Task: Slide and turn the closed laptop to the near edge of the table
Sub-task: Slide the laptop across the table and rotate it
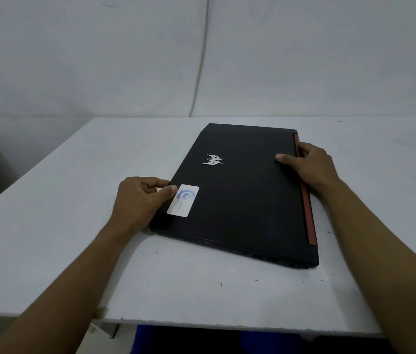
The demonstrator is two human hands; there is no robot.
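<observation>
A closed black laptop [242, 198] lies flat on the white table [74, 226], turned so one short side faces me. It has a silver logo, a white sticker near its left edge and a red strip along its right edge. My left hand [140, 198] grips the laptop's left edge, thumb on top by the sticker. My right hand [309, 164] grips the right edge at the red strip, thumb resting on the lid. The laptop's near corner sits some way back from the table's near edge.
A grey wall [99, 60] with a thin white cable [202, 60] running down it stands behind the table. The table's near edge [227, 325] runs across the bottom, with blue cloth below it. A dark shape sits off the table's left side.
</observation>
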